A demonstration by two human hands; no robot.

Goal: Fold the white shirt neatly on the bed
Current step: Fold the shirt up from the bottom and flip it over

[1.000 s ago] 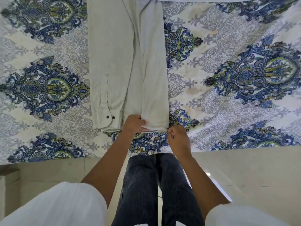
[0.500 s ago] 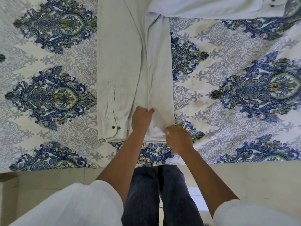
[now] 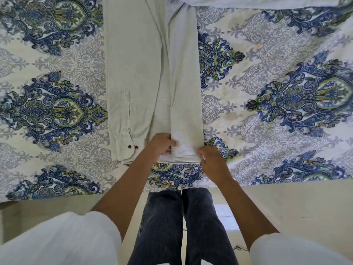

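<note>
The white shirt (image 3: 137, 69) lies lengthwise on the bed (image 3: 267, 115), folded into a narrow strip. One sleeve lies along its left side, its buttoned cuff (image 3: 127, 150) near the bed's front edge. A folded panel (image 3: 184, 88) runs down the right side. My left hand (image 3: 161, 145) grips the near hem at the panel's left edge. My right hand (image 3: 211, 158) pinches the hem's right corner. The other sleeve stretches off to the right along the top edge.
The bedspread has a blue and green damask print and ends at the front edge (image 3: 286, 183) near my legs (image 3: 183, 226). Beige floor lies below it. Bare bedspread extends on both sides of the shirt.
The right panel's near end, lifted and bunched half a second ago, now lies flat and straight. Both hands stay at the hem. The view has shifted slightly closer.
</note>
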